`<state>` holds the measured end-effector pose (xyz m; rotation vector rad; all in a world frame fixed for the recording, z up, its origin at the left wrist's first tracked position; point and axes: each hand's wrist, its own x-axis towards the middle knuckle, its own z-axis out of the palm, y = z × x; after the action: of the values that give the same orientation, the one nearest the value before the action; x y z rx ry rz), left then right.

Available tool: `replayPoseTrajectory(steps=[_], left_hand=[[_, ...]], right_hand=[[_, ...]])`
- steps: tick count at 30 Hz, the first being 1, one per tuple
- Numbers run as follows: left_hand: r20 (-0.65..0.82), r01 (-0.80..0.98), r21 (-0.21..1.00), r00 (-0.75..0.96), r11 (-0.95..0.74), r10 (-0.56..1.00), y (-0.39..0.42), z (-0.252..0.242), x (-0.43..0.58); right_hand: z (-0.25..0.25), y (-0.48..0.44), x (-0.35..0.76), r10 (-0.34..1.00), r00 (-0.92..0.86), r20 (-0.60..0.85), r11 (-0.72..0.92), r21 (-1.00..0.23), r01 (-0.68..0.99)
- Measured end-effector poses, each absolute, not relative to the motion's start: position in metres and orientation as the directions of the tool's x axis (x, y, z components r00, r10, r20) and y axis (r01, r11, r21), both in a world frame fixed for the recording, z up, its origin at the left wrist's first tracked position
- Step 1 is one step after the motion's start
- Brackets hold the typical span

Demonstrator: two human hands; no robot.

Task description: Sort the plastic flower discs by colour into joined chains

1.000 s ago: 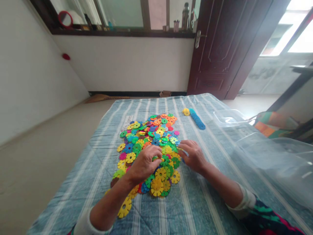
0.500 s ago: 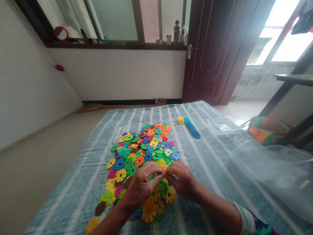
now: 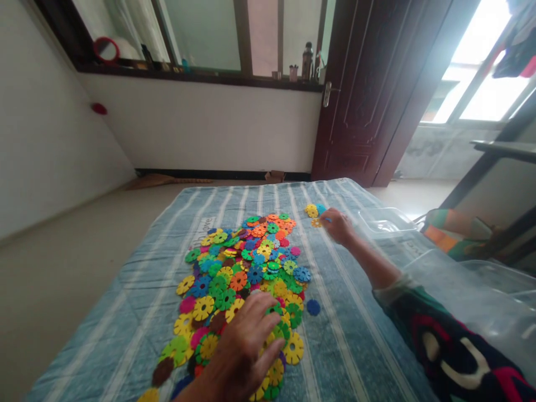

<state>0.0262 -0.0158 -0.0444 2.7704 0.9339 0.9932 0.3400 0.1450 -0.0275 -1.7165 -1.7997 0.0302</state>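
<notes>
1. One left hand (image 3: 249,343), one right hand (image 3: 337,226)
2. One heap of plastic discs (image 3: 251,273), too overlapped to count
3. One separate dark-blue disc (image 3: 313,307) beside it
4. At least two clear boxes (image 3: 385,226)
5. One door (image 3: 364,106)

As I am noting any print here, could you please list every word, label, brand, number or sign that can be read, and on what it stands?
"love": sideways on the striped cloth, left of the notched plastic discs; letters before it are blurred.
Pale patch by the clear plastic tray: too blurred to read.
Cream shape on the right sleeve: cannot tell whether a letter.
</notes>
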Motion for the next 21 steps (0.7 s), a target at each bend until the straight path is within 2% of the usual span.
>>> replayPoseTrajectory(steps=[3, 6, 13, 18, 21], left_hand=[[0.490, 0.548, 0.157, 0.679, -0.822, 0.546, -0.028, -0.059, 0.019], [0.470, 0.542, 0.087, 0.718, -0.836, 0.514, -0.030, -0.073, 0.014], [0.610, 0.570, -0.035, 0.663, -0.821, 0.434, -0.012, -0.120, 0.010], [0.612, 0.605, 0.000, 0.629, -0.796, 0.479, -0.010, -0.133, 0.011], [0.567, 0.547, 0.041, 0.676, -0.836, 0.471, -0.012, -0.130, 0.008]], right_hand=[[-0.028, 0.187, 0.354, 0.936, 0.074, 0.345, 0.049, -0.337, 0.940], [-0.032, 0.213, 0.357, 0.945, 0.064, 0.322, 0.039, -0.305, 0.952], [-0.041, 0.242, 0.364, 0.964, 0.039, 0.263, 0.029, -0.247, 0.969], [-0.045, 0.253, 0.368, 0.965, 0.036, 0.259, 0.029, -0.242, 0.970], [-0.045, 0.253, 0.367, 0.955, 0.045, 0.293, 0.032, -0.253, 0.967]])
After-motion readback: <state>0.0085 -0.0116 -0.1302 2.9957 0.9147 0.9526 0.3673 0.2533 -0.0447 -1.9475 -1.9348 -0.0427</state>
